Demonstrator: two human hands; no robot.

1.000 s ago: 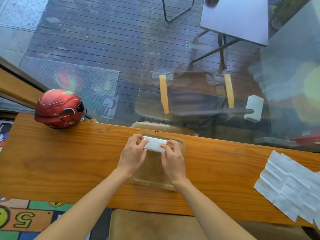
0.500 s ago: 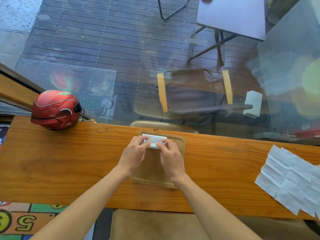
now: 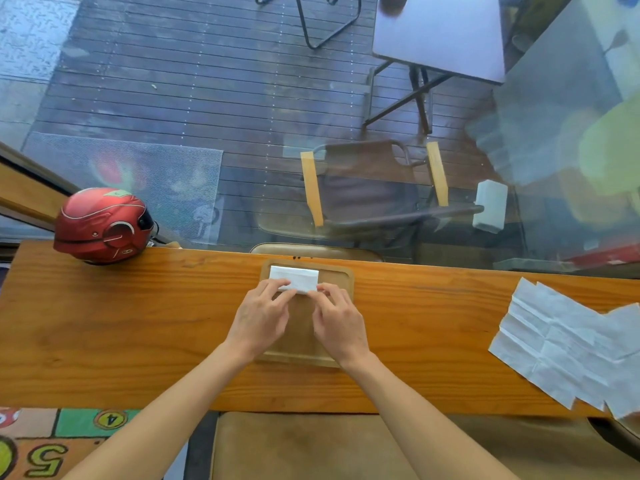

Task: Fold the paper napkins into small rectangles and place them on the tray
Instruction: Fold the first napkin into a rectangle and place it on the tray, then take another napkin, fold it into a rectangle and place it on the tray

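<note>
A small white folded napkin [image 3: 294, 278] lies flat at the far end of the shallow wooden tray [image 3: 346, 282] in the middle of the counter. My left hand [image 3: 259, 317] has its fingertips on the napkin's near left edge. My right hand [image 3: 337, 320] touches its near right corner. Both hands rest over the tray and hide most of its floor. A loose pile of unfolded white napkins [image 3: 568, 344] lies on the counter at the far right.
A red helmet [image 3: 102, 225] sits at the counter's far left corner. The long wooden counter [image 3: 138, 323] runs against a glass pane, with a chair and deck beyond it. A cushioned seat [image 3: 311, 448] is below me.
The napkin has gone from held just above the tray's far end to lying flat in it. Both hands have slid back toward me, uncovering most of the napkin.
</note>
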